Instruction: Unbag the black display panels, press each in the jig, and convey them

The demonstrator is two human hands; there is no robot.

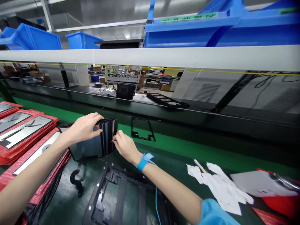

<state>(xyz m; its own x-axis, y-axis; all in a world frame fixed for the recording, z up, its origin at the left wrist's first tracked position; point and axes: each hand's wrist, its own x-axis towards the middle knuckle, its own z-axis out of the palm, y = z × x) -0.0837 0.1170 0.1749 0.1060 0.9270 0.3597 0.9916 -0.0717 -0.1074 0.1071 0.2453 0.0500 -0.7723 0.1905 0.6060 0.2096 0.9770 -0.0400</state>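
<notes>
A stack of thin, dark rectangular panels (108, 134) stands on edge on the bench, fanned slightly apart. My left hand (82, 128) grips its top, with thumb and fingers hooked over the upper edges. At the stack's right edge, my right hand (126, 146) pinches the outermost panel between thumb and fingertips. A blue wrist strap (144, 161) with a cord circles the right wrist. From the bottom of the stack a black ribbon cable (76, 182) trails onto the bench. Just in front lies a black frame fixture (118, 200) with an open middle.
Red padded sleeves with screens (28, 129) are piled at the left. A thin black frame (142, 128) lies on the green strip (164, 147) behind. White cloths (217, 184) and a shiny cylindrical object (284, 181) are at right. A shelf (150, 58) with blue bins (42, 37) crosses above.
</notes>
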